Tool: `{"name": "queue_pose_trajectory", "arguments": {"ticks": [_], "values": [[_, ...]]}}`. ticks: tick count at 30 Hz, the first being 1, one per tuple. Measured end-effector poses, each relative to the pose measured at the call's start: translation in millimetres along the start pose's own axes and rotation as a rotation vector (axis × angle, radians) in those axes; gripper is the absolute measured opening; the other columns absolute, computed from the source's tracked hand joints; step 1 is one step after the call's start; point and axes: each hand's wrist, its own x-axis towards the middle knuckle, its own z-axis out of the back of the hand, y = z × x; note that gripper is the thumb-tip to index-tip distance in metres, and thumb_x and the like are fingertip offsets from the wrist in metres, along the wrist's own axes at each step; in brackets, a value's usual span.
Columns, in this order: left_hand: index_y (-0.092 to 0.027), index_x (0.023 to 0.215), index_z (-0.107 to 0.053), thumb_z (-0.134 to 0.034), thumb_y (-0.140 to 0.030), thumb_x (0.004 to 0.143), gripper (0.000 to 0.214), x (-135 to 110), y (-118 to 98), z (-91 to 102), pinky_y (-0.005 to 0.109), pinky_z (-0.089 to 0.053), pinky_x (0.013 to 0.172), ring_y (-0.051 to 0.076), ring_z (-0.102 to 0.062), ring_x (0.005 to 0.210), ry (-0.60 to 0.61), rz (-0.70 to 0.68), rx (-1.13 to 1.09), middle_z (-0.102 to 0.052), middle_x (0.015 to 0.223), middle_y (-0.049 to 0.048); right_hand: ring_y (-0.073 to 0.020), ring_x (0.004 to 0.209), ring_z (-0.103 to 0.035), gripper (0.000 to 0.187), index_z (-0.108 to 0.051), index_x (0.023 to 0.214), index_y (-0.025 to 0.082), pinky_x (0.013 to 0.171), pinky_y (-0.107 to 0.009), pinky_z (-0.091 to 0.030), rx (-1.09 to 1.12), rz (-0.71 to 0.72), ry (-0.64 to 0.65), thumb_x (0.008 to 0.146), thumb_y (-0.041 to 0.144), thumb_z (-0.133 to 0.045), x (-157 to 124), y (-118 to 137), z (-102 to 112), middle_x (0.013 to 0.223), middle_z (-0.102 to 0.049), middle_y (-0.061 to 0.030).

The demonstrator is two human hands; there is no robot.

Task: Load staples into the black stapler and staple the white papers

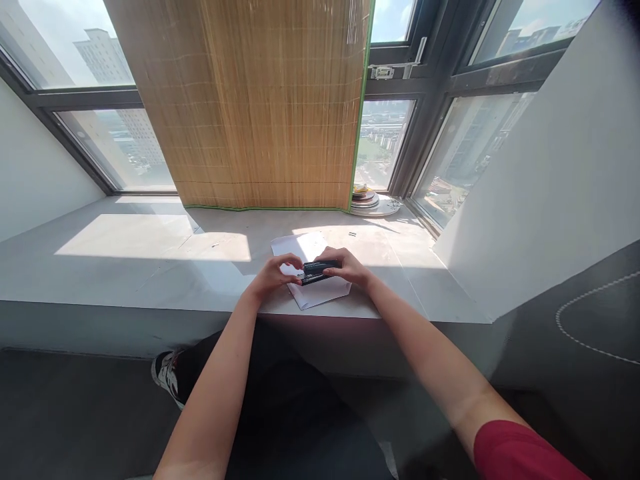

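A black stapler (320, 268) is held level just above white paper sheets (327, 291) on the windowsill, its upper and lower arms a little apart. My right hand (349, 267) wraps round its right end, thumb on the near side and fingers on the far side. At the left end, my left hand (276, 275) curls with fingertips and thumb touching the stapler's tip. Part of the stapler is hidden behind my right fingers.
A small dark strip, perhaps staples (353, 233), lies beyond the paper. Stacked plates (373, 205) stand by the window at the back right. A bamboo blind (270, 113) hangs over the sill (165, 280), whose front edge is close to my forearms.
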Motion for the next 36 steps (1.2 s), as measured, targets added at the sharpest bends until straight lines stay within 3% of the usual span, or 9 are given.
{"name": "queue_pose_trajectory", "arguments": {"ticks": [4, 9, 13, 17, 20, 23, 25, 30, 36], "values": [[-0.022, 0.102, -0.070, -0.102, -0.035, 0.063, 0.052, 4, 4, -6.8, 0.036, -0.052, 0.090, 0.021, -0.070, 0.092, 0.047, 0.016, 0.087, -0.076, 0.104, 0.0009, -0.0280, 0.098, -0.067, 0.060, -0.084, 0.119, 0.020, 0.088, -0.041, -0.054, 0.010, 0.051, 0.063, 0.093, 0.074, -0.072, 3, -5, -6, 0.100, -0.079, -0.0111], [-0.022, 0.101, -0.070, -0.102, -0.029, 0.062, 0.050, 6, 2, -10.0, 0.036, -0.051, 0.091, 0.021, -0.066, 0.094, 0.141, -0.047, 0.158, -0.073, 0.102, 0.0008, -0.0258, 0.094, -0.067, 0.055, -0.083, 0.121, 0.021, 0.084, -0.039, -0.053, 0.007, 0.100, 0.136, 0.096, 0.069, -0.072, 5, -12, -14, 0.100, -0.080, -0.0103], [-0.023, 0.105, -0.071, -0.102, -0.034, 0.064, 0.052, 7, -3, -8.4, 0.037, -0.052, 0.095, 0.023, -0.064, 0.099, 0.128, -0.075, 0.210, -0.072, 0.106, 0.0025, -0.0256, 0.092, -0.067, 0.050, -0.084, 0.118, 0.023, 0.082, -0.038, -0.053, 0.007, 0.073, 0.083, 0.093, 0.066, -0.077, 4, -7, -14, 0.097, -0.080, -0.0090], [-0.024, 0.112, -0.073, -0.090, -0.039, 0.083, 0.037, 8, -3, -8.6, 0.044, -0.049, 0.108, 0.028, -0.064, 0.116, -0.095, 0.050, 0.373, -0.073, 0.118, 0.0076, -0.0262, 0.093, -0.068, 0.047, -0.085, 0.116, 0.024, 0.083, -0.040, -0.053, -0.035, -0.048, -0.156, 0.093, 0.063, -0.078, 1, -7, -3, 0.099, -0.078, -0.0086], [-0.025, 0.132, -0.073, -0.073, -0.044, 0.099, 0.038, 6, 0, -12.1, 0.053, -0.041, 0.120, 0.036, -0.056, 0.138, -0.272, 0.367, 0.635, -0.065, 0.142, 0.0152, -0.0298, 0.103, -0.066, 0.043, -0.083, 0.122, 0.025, 0.094, -0.047, -0.052, -0.189, -0.163, -0.476, 0.097, 0.058, -0.070, -1, -16, 11, 0.108, -0.077, -0.0104], [-0.026, 0.156, -0.060, -0.065, -0.053, 0.102, 0.061, 4, 1, -14.8, 0.062, -0.033, 0.125, 0.046, -0.039, 0.156, -0.224, 0.667, 0.792, -0.051, 0.161, 0.0211, -0.0334, 0.113, -0.060, 0.037, -0.080, 0.125, 0.026, 0.104, -0.054, -0.044, -0.475, -0.304, -0.680, 0.103, 0.044, -0.057, -5, -27, 26, 0.117, -0.077, -0.0124], [-0.029, 0.160, -0.057, -0.059, -0.055, 0.105, 0.061, 3, 1, -14.2, 0.065, -0.030, 0.127, 0.048, -0.033, 0.160, -0.143, 0.731, 0.818, -0.047, 0.165, 0.0209, -0.0359, 0.117, -0.056, 0.038, -0.080, 0.126, 0.025, 0.105, -0.057, -0.040, -0.620, -0.424, -0.726, 0.103, 0.036, -0.052, -8, -32, 34, 0.122, -0.076, -0.0136], [-0.028, 0.154, -0.062, -0.055, -0.042, 0.107, 0.049, 2, 1, -9.0, 0.058, -0.032, 0.128, 0.040, -0.039, 0.157, -0.120, 0.712, 0.822, -0.052, 0.162, 0.0177, -0.0388, 0.124, -0.057, 0.038, -0.080, 0.124, 0.024, 0.108, -0.061, -0.036, -0.672, -0.615, -0.559, 0.096, 0.029, -0.054, -13, -39, 41, 0.126, -0.077, -0.0140], [-0.029, 0.149, -0.065, -0.057, -0.040, 0.106, 0.045, 2, 1, -7.3, 0.059, -0.035, 0.126, 0.040, -0.042, 0.153, -0.118, 0.696, 0.785, -0.055, 0.160, 0.0150, -0.0386, 0.125, -0.061, 0.037, -0.080, 0.123, 0.026, 0.111, -0.062, -0.040, -0.538, -0.458, -0.393, 0.096, 0.033, -0.056, -8, -34, 23, 0.123, -0.079, -0.0133]]}}
